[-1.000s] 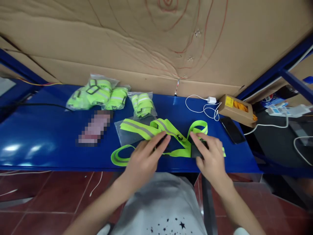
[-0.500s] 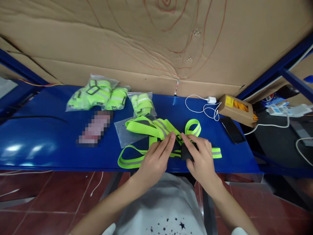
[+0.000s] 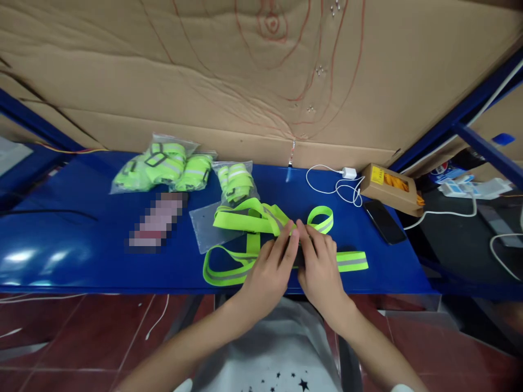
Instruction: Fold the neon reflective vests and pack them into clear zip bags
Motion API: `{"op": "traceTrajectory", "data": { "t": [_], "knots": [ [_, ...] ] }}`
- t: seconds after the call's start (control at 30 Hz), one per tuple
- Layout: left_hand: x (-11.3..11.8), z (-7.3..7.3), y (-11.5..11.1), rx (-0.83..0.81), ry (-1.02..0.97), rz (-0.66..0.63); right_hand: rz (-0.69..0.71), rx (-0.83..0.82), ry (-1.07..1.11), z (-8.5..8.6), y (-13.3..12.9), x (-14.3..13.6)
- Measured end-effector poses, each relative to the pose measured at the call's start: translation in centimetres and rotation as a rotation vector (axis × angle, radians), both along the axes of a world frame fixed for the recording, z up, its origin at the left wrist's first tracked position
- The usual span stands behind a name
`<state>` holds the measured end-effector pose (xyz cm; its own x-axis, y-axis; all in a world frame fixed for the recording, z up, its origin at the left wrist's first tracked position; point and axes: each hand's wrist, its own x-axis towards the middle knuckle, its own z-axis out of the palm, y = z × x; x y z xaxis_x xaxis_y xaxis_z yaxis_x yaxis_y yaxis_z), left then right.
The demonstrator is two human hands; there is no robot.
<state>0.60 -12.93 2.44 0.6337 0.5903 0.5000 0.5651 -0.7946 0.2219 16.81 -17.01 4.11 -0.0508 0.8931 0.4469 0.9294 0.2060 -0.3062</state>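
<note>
A neon yellow-green reflective strap (image 3: 229,276) with a grey stripe lies in loops along the front of the blue table. My left hand (image 3: 269,267) and my right hand (image 3: 321,264) meet over its middle, their fingertips close together and pinching the strap. A black piece (image 3: 299,257) shows between the palms, mostly covered by my fingers. One strap end lies flat to the right of my right hand, and a small curled loop (image 3: 321,219) stands just beyond it. Left of my hands, an upper length of strap overlaps a clear plastic bag (image 3: 208,231).
Several clear bags of folded green straps (image 3: 165,163) sit at the back left, near a pixelated flat item (image 3: 158,222). To the right are a phone (image 3: 384,221), a white charger (image 3: 349,173) with its cable, and a cardboard box (image 3: 388,190). Cardboard (image 3: 204,81) walls the back.
My right hand has shifted left, closer to my left hand, and now covers more of the black piece. The view has tilted slightly upward.
</note>
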Motion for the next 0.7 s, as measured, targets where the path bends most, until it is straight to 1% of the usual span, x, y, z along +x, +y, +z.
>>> {"op": "traceTrajectory", "data": {
  "t": [0.07,0.13,0.17,0.23,0.27,0.3,0.33,0.37,0.4,0.43,0.5,0.53,0.6,0.63,0.7],
  "knots": [
    [-0.5,1.1,0.5,-0.092,-0.05,-0.07,0.042,-0.01,0.093,0.5,0.6,0.6],
    [-1.5,3.2,1.6,-0.175,-0.113,-0.148,0.118,0.013,0.222,1.7,1.3,1.5],
    [-2.1,4.4,2.4,-0.18,-0.147,-0.145,0.146,0.038,0.282,2.6,1.7,1.9],
    [-2.8,7.1,4.3,-0.115,-0.213,-0.042,0.171,0.09,0.375,4.9,2.8,2.8],
    [-2.9,8.5,5.5,-0.091,-0.238,-0.011,0.193,0.099,0.411,6.1,3.5,3.1],
    [-2.8,9.6,6.7,-0.111,-0.257,-0.026,0.23,0.095,0.446,7.4,4.4,3.5],
    [-2.5,10.6,7.9,-0.186,-0.273,-0.075,0.286,0.07,0.487,8.6,5.4,3.9],
    [-2.1,11.3,9.2,-0.323,-0.295,-0.147,0.352,0.029,0.536,9.7,6.6,4.3],
    [-1.5,11.7,10.4,-0.498,-0.339,-0.212,0.424,-0.025,0.596,10.7,7.8,4.9],
    [-0.9,11.9,11.6,-0.687,-0.42,-0.243,0.496,-0.096,0.666,11.4,9.2,5.5],
    [0.1,11.5,13.6,-1.025,-0.66,-0.263,0.653,-0.249,0.821,12.3,11.8,7.1],
    [0.5,11.1,14.4,-1.16,-0.781,-0.277,0.718,-0.314,0.893,12.4,13.1,7.8],
    [1.2,10.3,15.6,-1.361,-0.959,-0.329,0.783,-0.419,0.998,12.0,15.3,8.8],
    [1.4,10.0,16.0,-1.427,-1.012,-0.343,0.778,-0.461,1.032,11.6,16.2,9.0],
    [1.6,9.5,16.6,-1.487,-1.086,-0.336,0.705,-0.507,1.081,10.7,17.7,8.8]
  ]
}}
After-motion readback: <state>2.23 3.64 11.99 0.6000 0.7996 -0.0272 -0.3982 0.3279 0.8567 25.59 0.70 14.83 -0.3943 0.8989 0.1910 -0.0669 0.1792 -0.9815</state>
